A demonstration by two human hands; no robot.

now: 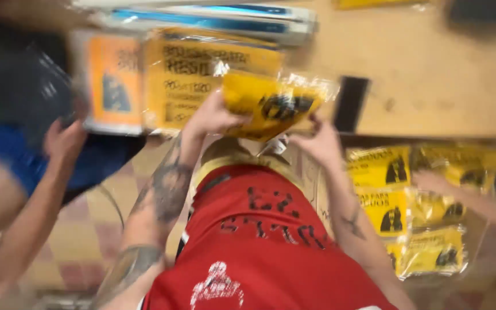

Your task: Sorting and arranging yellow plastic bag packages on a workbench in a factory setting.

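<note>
A yellow plastic-wrapped packet (271,103) with a black figure printed on it is held up in front of me at the edge of a wooden table (431,74). My left hand (210,115) grips its left end. My right hand (320,143) holds its lower right corner. Both forearms are tattooed and reach up from a red shirt (259,247). The picture is blurred by motion.
Stacks of yellow and orange packets (190,74) and blue-striped ones (213,20) lie on the table. More yellow packets (414,212) sit in a box at the right, where another person's hand (431,181) reaches. At the left, another person's hand (64,138) touches a dark bag (24,80).
</note>
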